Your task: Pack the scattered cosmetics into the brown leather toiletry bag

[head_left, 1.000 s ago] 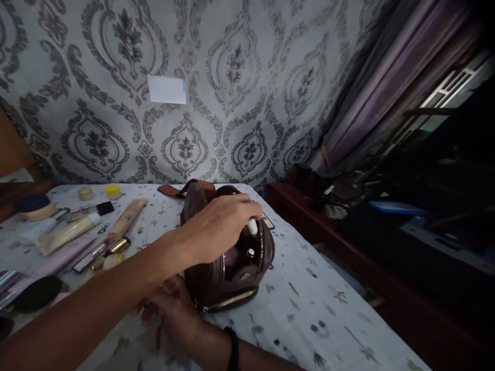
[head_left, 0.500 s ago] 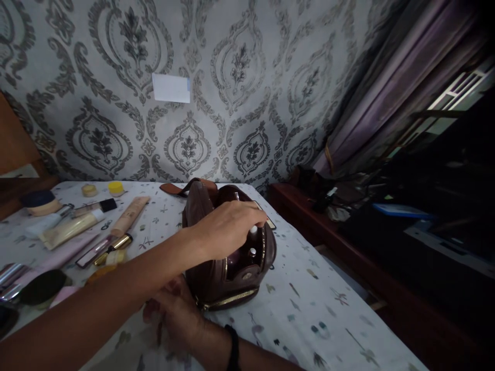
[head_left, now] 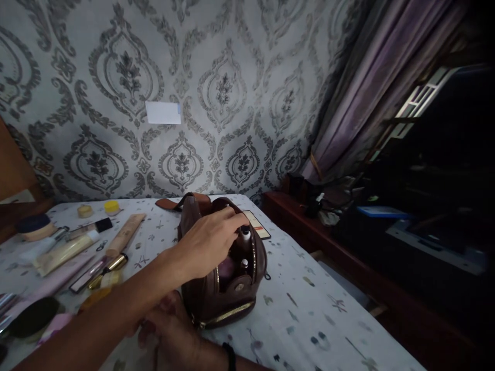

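A brown zip bag (head_left: 216,304) stands unzipped on the patterned cloth. Over its mouth, my left hand (head_left: 211,237) is palm down with bent fingers, their tips beside a small white bottle with a black top (head_left: 245,236) standing inside. Nothing shows in those fingers, though their undersides are hidden. Nearer the bag's front, a silver-topped item (head_left: 244,264) pokes up. Beneath my left forearm, my right hand (head_left: 172,327), with a black band at the wrist, has curled fingers close to the bag's near left side; what they hold is too dark to make out.
Makeup lies to the left: a beige tube (head_left: 126,234), a cream tube (head_left: 67,252), a gold tube (head_left: 108,270), a yellow-lidded jar (head_left: 112,207) and a dark round compact (head_left: 33,319). A flat palette-like case (head_left: 257,225) lies behind the bag. The bed's edge drops off at right.
The view has tilted up a little and shifted right. My left fingers have drawn back left from over the white bottle, so its black top now shows. My right hand stays low beside the bag.
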`<state>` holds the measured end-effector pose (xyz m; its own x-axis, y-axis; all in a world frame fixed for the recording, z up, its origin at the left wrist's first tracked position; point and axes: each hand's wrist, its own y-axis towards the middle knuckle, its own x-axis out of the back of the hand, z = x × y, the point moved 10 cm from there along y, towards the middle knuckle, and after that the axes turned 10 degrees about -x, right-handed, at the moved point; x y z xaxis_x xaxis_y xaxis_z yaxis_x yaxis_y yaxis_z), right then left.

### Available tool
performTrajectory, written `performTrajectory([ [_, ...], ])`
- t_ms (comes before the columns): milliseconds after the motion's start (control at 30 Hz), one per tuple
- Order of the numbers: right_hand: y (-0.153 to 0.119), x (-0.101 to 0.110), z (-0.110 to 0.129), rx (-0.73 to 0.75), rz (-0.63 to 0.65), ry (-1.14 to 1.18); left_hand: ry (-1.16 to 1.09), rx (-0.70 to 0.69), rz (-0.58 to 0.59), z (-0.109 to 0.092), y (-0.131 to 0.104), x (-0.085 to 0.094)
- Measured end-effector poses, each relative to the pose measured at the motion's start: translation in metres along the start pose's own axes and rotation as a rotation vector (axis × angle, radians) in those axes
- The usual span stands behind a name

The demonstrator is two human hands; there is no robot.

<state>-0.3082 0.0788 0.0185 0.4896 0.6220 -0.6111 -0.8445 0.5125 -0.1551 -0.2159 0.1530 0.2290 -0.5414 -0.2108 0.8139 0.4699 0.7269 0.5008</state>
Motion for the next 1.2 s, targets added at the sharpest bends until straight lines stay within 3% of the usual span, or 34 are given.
performTrajectory([
  [233, 0.002, 0.001, 0.002, 0.036, 0.001, 0.013, 0.147, -0.042, 0.097, -0.005, -0.001, -0.012],
  [433, 0.002, 0.000, 0.000, 0.010, -0.001, 0.016, 0.124, 0.011, 0.134, -0.001, -0.001, -0.014],
  [1000, 0.001, -0.002, 0.002, 0.026, 0.010, -0.012, 0.154, 0.024, 0.134, 0.000, -0.001, -0.015],
  [1200, 0.001, -0.002, 0.001, 0.011, 0.002, -0.030, 0.156, 0.023, 0.095, -0.002, 0.000, -0.006],
])
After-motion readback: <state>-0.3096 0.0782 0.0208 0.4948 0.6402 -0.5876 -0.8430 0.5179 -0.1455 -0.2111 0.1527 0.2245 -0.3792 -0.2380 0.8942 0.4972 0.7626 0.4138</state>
